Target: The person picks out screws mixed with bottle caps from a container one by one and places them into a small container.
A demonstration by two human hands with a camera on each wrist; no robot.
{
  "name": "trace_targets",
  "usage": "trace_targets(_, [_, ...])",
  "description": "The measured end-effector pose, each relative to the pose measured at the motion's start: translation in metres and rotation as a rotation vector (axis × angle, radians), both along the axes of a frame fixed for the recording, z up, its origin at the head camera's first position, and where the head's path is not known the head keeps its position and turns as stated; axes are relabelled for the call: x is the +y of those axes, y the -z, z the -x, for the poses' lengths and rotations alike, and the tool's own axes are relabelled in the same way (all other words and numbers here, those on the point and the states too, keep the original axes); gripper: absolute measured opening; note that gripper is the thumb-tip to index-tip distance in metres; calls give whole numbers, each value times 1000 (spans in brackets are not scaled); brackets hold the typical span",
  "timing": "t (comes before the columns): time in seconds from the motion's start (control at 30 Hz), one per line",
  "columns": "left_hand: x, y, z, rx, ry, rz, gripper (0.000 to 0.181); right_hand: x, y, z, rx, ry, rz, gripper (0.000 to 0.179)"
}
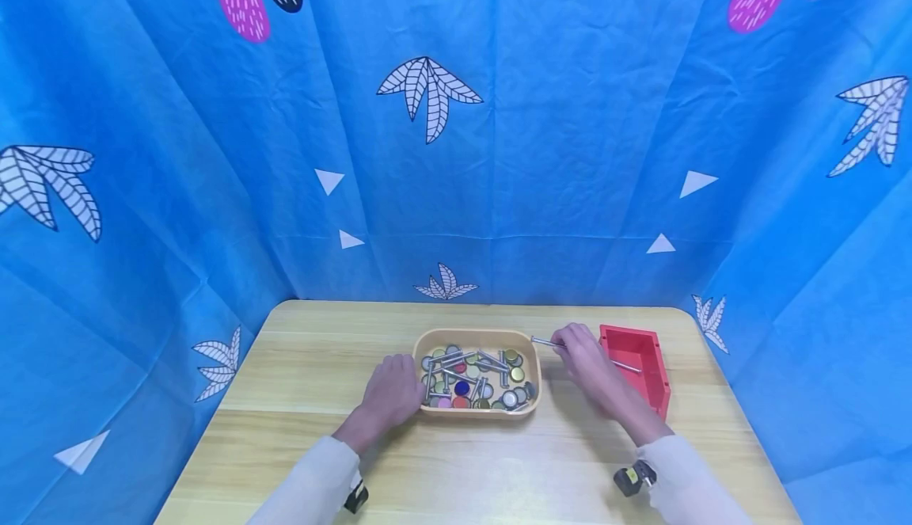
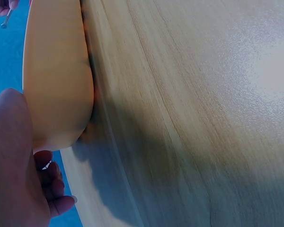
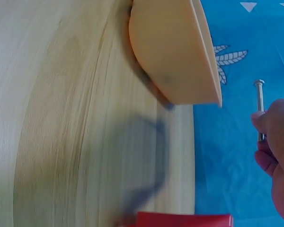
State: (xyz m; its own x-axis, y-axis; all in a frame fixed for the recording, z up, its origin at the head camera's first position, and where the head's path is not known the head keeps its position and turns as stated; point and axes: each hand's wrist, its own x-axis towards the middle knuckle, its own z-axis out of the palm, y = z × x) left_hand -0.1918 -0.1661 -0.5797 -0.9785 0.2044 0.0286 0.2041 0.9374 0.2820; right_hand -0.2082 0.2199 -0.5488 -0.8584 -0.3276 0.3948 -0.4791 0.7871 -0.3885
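A tan tray [image 1: 477,414] on the table holds a mix of metal bolts [image 1: 456,374] and round caps [image 1: 461,388] in several colours. My left hand [image 1: 394,389] grips the tray's left end, its thumb against the wall in the left wrist view and its fingers curled at the end. To the right of the tray, my right hand [image 1: 586,359] pinches a single bolt [image 3: 260,101] between thumb and fingers, head outward, raised above the table. Behind that hand stands a red box [image 1: 663,382]; a bolt [image 1: 627,366] shows inside it, partly hidden by my wrist.
The pale wooden table [image 1: 484,469] carries the tray and the box side by side. A blue patterned curtain [image 1: 556,153] surrounds its back and sides. The red box's edge [image 3: 184,220] shows low in the right wrist view.
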Motion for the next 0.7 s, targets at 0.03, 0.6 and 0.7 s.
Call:
trace_targets(0.03, [0,0,0,2,0,-1,22,2,1,0,-2,5,-3,16])
trace_targets(0.6, [1,0,0,10,4,2,21,35,3,-2,-16,74,-53,26])
trace_targets(0.7, [1,1,1,18,6,-3,20,41,1,-4,-75,101,-42,25])
